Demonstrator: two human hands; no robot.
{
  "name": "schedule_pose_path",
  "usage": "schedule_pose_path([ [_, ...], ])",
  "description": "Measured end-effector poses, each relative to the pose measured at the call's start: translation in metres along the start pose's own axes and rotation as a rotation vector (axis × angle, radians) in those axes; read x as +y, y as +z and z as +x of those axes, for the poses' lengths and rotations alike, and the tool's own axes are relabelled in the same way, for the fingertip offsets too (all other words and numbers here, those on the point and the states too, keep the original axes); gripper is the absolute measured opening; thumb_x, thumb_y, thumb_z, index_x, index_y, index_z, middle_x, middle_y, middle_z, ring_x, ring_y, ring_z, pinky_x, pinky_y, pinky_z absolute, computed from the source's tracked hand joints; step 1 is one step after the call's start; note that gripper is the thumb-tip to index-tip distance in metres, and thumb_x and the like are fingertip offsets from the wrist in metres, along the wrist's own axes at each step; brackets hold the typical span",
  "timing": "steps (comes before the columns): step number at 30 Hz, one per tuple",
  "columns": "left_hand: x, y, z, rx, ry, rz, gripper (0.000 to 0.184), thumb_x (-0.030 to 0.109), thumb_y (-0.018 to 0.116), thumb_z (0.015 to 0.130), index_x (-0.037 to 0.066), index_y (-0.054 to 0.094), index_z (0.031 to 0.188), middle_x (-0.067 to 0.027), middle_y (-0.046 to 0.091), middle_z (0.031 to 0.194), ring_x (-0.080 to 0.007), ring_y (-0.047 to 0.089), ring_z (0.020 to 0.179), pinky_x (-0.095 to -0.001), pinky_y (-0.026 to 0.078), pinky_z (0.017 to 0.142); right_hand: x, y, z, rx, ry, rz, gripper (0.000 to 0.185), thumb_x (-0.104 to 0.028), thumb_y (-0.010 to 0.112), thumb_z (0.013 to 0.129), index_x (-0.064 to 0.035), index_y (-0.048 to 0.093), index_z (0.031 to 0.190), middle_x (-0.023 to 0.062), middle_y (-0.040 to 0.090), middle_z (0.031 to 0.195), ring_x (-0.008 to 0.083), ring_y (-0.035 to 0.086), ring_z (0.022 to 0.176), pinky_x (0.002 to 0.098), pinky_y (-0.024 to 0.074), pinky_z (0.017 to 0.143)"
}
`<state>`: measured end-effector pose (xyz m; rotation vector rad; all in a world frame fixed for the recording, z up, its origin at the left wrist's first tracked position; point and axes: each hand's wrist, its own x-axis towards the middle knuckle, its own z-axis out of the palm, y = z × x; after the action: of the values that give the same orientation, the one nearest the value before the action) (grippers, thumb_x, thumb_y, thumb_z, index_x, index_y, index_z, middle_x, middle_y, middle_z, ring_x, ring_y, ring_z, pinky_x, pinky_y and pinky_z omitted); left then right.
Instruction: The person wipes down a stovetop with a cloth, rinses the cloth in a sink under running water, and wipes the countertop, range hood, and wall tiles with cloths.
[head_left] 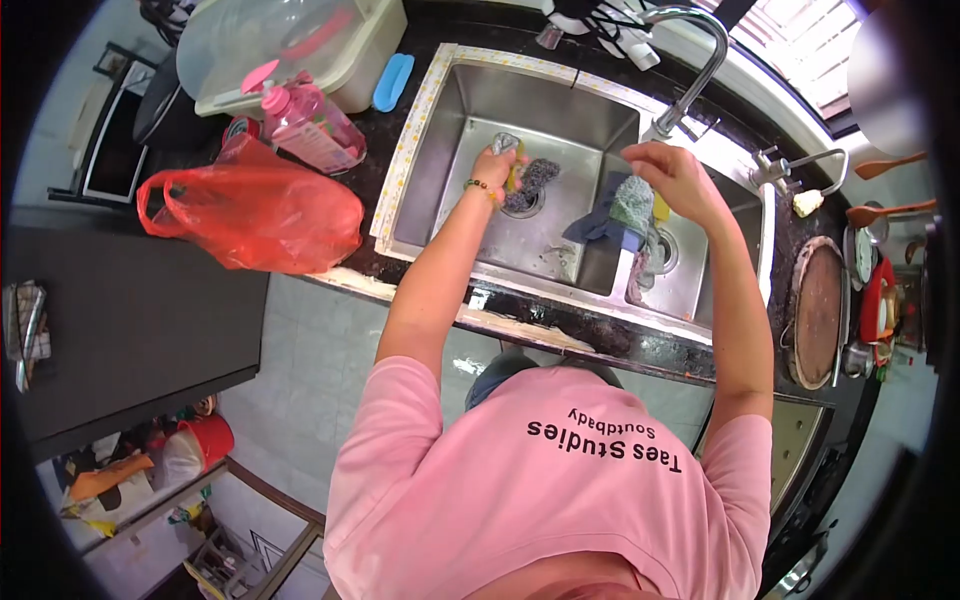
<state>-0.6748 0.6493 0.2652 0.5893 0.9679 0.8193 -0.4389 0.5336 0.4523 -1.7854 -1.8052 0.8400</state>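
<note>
Over the larger basin of the steel sink [425, 160], my left hand [488, 172], with a beaded bracelet at its wrist, is closed around something yellow and silvery [505, 143], perhaps a scrubber. Touching or just beside those fingers, a dark grey mesh scourer [542, 174] lies by the drain. My right hand [675, 172] is above the divider near the faucet, fingers bent and a little apart, with nothing visible in them. Just below it, a light green cloth [632, 200] and a dark blue cloth [605, 218] drape over the divider. A yellow piece [661, 208] shows beside them.
A chrome faucet [705, 80] arches over the sink's back edge. Left of the sink are a red plastic bag [255, 210], a pink soap bottle [312, 130], a blue brush-like item [393, 82] and a translucent tub [370, 65]. A round board [818, 310] stands at the right.
</note>
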Motion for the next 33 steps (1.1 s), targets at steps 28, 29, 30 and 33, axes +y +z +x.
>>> schedule_pose_path([
  [28, 0.138, -0.029, -0.094, -0.007, 0.559, -0.698, 0.027, 0.006, 0.045, 0.091, 0.0, 0.048, 0.116, -0.0136, 0.055, 0.115, -0.0266, 0.053, 0.108, -0.0457, 0.043, 0.094, -0.232, 0.114, 0.156, -0.091, -0.816, -0.166, 0.042, -0.011, 0.052, 0.081, -0.0038, 0.05, 0.123, 0.0199, 0.049, 0.125, 0.0324, 0.046, 0.118, 0.037, 0.0356, 0.101],
  [29, 0.142, -0.038, -0.081, -0.077, 0.591, -0.771, 0.026, 0.006, 0.049, 0.089, 0.002, 0.05, 0.114, -0.011, 0.056, 0.112, -0.0254, 0.053, 0.105, -0.0437, 0.044, 0.092, -0.248, 0.125, 0.163, -0.059, -0.857, -0.147, 0.044, -0.012, 0.051, 0.082, -0.0042, 0.048, 0.125, 0.0206, 0.048, 0.127, 0.0341, 0.043, 0.12, 0.038, 0.0336, 0.102],
  [30, 0.151, -0.035, -0.088, -0.075, 0.688, -0.805, 0.025, 0.008, 0.05, 0.088, 0.003, 0.051, 0.113, -0.0101, 0.056, 0.111, -0.0246, 0.053, 0.104, -0.0422, 0.044, 0.091, -0.265, 0.135, 0.169, -0.039, -0.93, -0.211, 0.045, -0.014, 0.05, 0.083, -0.0033, 0.046, 0.127, 0.0208, 0.046, 0.129, 0.0343, 0.042, 0.122, 0.0385, 0.0326, 0.103],
  [33, 0.171, -0.032, -0.088, -0.091, 0.932, -0.866, 0.024, 0.023, 0.05, 0.09, 0.008, 0.053, 0.11, -0.0055, 0.058, 0.105, -0.0211, 0.055, 0.097, -0.0358, 0.045, 0.086, -0.305, 0.163, 0.182, -0.006, -1.049, -0.388, 0.048, -0.021, 0.049, 0.086, 0.0, 0.041, 0.129, 0.0212, 0.042, 0.132, 0.0346, 0.038, 0.125, 0.0396, 0.0301, 0.104],
])
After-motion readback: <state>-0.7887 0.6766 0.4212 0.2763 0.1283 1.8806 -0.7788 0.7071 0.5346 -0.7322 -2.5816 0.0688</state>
